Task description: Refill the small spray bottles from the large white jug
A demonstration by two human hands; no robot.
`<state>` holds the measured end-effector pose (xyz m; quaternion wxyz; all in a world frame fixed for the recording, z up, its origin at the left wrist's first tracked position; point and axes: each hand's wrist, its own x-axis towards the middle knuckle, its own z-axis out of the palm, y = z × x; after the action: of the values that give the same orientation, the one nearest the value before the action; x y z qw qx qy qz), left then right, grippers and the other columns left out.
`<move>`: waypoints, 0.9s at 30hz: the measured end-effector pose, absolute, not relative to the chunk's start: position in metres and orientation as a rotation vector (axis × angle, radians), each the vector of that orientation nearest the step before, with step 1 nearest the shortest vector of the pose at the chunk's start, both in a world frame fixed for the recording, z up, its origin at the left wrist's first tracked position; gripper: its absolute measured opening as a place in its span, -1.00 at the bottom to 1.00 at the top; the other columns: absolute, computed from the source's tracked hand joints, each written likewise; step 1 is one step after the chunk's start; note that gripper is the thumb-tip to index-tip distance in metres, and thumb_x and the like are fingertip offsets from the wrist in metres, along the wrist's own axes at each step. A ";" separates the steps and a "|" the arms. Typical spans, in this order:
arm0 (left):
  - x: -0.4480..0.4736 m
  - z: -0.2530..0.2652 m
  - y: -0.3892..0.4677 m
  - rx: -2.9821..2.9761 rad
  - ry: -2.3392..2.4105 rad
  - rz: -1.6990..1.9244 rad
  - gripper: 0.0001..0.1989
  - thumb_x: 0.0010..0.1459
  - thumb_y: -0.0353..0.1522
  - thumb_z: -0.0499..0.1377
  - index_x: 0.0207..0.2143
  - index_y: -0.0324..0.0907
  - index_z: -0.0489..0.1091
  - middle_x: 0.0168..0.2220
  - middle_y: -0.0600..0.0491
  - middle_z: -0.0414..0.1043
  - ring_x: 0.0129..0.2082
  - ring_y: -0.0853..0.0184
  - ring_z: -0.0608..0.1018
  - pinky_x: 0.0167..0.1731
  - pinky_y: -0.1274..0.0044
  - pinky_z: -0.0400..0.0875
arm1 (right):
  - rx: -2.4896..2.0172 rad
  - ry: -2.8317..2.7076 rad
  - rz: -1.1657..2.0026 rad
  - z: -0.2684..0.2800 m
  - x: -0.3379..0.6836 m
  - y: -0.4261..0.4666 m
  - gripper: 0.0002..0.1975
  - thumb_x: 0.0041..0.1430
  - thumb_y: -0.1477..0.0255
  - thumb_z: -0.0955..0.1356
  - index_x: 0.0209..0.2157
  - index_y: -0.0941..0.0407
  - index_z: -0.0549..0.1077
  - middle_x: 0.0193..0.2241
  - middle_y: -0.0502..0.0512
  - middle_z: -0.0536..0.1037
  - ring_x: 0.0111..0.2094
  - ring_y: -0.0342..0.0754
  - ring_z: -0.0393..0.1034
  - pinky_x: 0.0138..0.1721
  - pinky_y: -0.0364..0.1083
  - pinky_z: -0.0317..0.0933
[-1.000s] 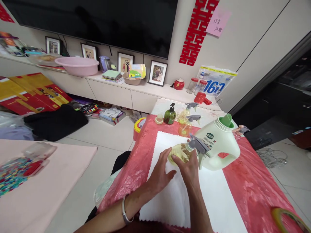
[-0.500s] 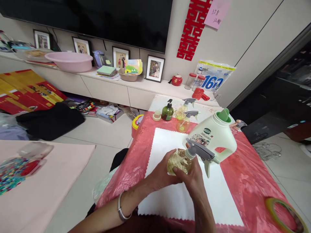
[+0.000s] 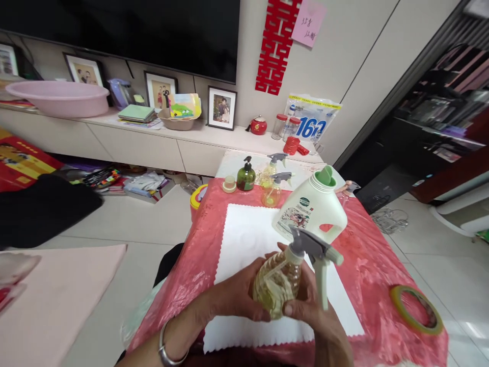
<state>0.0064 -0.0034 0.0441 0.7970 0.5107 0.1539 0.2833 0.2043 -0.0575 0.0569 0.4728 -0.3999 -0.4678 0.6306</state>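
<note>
Both my hands are wrapped round a clear yellowish spray bottle (image 3: 275, 285) with a grey trigger head that points right. My left hand (image 3: 240, 293) grips its left side, and a silver bangle is on that wrist. On the other side, my right hand (image 3: 311, 306) closes on the bottle with the thumb across its front. The bottle is tilted above a white scalloped cloth (image 3: 244, 234). Just behind it stands a large pale detergent jug (image 3: 313, 204) with a green spout. Two more spray bottles, a yellow one (image 3: 272, 196) and another behind it, stand further back.
A green pump bottle (image 3: 246, 178) and a small round cap (image 3: 229, 184) stand at the table's back left. A tape roll (image 3: 416, 309) lies on the red plastic cover (image 3: 376, 265) at right. Another spray bottle (image 3: 347, 189) is partly hidden behind the jug. A pink-topped table (image 3: 76, 290) is at left.
The spray bottle in my hands has come closer to me and stands more upright. My view has turned to the right, so the room has shifted left in the picture.
</note>
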 end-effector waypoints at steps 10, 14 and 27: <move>0.014 0.024 -0.003 0.985 0.424 0.414 -0.20 -0.12 -0.14 0.50 0.17 -0.10 0.36 0.13 -0.11 0.43 -0.23 0.31 0.56 -0.33 0.54 0.42 | -1.220 -0.877 1.403 0.091 0.217 -0.101 0.28 -0.23 0.19 0.66 0.44 0.11 0.04 0.20 0.30 0.27 0.16 0.28 0.27 0.04 0.01 0.39; -0.003 0.000 0.023 1.403 1.009 0.683 -0.56 0.21 -0.13 0.22 0.09 -0.09 0.41 -0.02 -0.08 0.50 -0.30 0.32 0.53 -0.29 0.44 0.46 | -1.318 -0.878 0.967 0.105 0.263 -0.098 0.14 -0.11 0.24 0.63 0.41 0.07 0.06 0.20 0.31 0.27 0.16 0.24 0.30 0.03 0.02 0.43; -0.021 -0.066 0.062 2.509 1.325 1.037 -0.75 0.37 -0.27 0.04 -0.07 -0.14 0.46 -0.02 -0.09 0.55 -0.01 0.09 0.54 -0.02 0.23 0.47 | -1.561 -0.903 0.248 0.058 0.411 0.042 -0.10 -0.35 0.11 0.60 0.04 0.18 0.33 -0.07 0.18 0.44 -0.04 0.08 0.37 0.01 0.00 0.30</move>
<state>-0.0213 0.0621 -0.0661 0.0603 0.8290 0.4377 0.3428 0.4111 0.0421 0.0581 0.6138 -0.6770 -0.3915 0.1076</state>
